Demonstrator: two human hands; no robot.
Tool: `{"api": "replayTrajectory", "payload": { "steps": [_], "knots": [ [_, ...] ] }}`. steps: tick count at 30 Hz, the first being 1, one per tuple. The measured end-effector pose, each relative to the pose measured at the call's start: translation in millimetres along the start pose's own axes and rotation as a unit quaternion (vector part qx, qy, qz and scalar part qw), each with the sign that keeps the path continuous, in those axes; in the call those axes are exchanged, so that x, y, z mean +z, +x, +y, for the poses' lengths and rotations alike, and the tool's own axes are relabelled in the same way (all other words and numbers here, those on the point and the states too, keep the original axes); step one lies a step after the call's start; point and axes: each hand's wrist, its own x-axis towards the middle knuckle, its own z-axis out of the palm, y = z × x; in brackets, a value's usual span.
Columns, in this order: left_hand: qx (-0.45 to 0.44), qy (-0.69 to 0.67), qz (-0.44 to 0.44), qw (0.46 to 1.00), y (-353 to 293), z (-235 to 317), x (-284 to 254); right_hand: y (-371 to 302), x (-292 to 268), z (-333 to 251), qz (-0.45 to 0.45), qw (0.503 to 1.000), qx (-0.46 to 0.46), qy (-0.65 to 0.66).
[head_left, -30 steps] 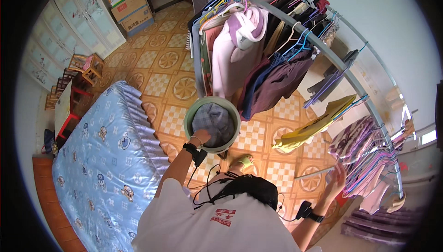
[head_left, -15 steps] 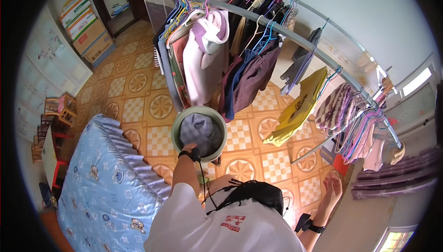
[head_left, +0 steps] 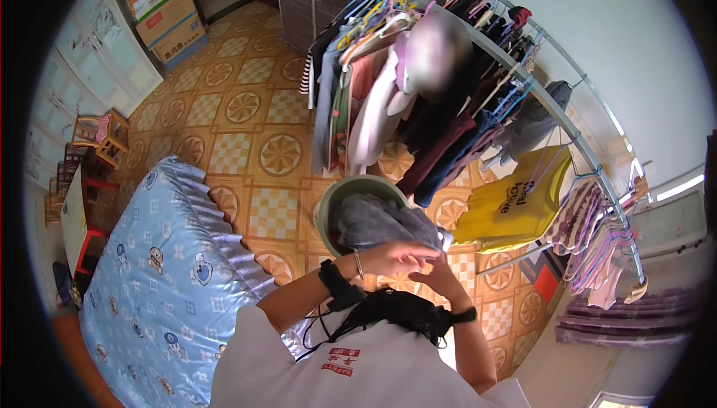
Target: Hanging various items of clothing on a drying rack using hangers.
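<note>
A grey garment [head_left: 377,220] is bunched partly inside a pale green bucket [head_left: 326,223], and its right end spills over the rim. My left hand [head_left: 387,257] lies at the near side of the cloth with its fingers bent around it; the grip itself is partly hidden. Just to the right, my right hand [head_left: 442,277] is raised close to the garment's loose end, thumb and fingers apart. Its fingertips are partly covered by the left hand.
Beyond the bucket runs a metal clothes rack [head_left: 515,72] with many hung clothes. A yellow shirt [head_left: 515,199] and empty hangers [head_left: 609,244] hang at its right. To the left stands a bed with a blue cover [head_left: 164,281]; stacked boxes [head_left: 166,23] stand far left.
The grey garment has come up from the bucket and over its right rim. My left hand has moved right with it, and my right hand has come in from the far right beside it.
</note>
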Motion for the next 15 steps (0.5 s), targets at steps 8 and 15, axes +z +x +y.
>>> {"api": "replayTrajectory", "payload": {
  "steps": [8,15],
  "knots": [
    [-0.017,-0.140,0.128,0.982,-45.2,-47.5,-26.9,7.6,17.9,-32.1,0.286,0.827,0.092,0.475],
    [-0.392,-0.272,0.262,0.839,-67.9,-94.7,-77.4,-109.6,-33.2,-166.0,0.399,0.733,-0.185,0.520]
  ]
}}
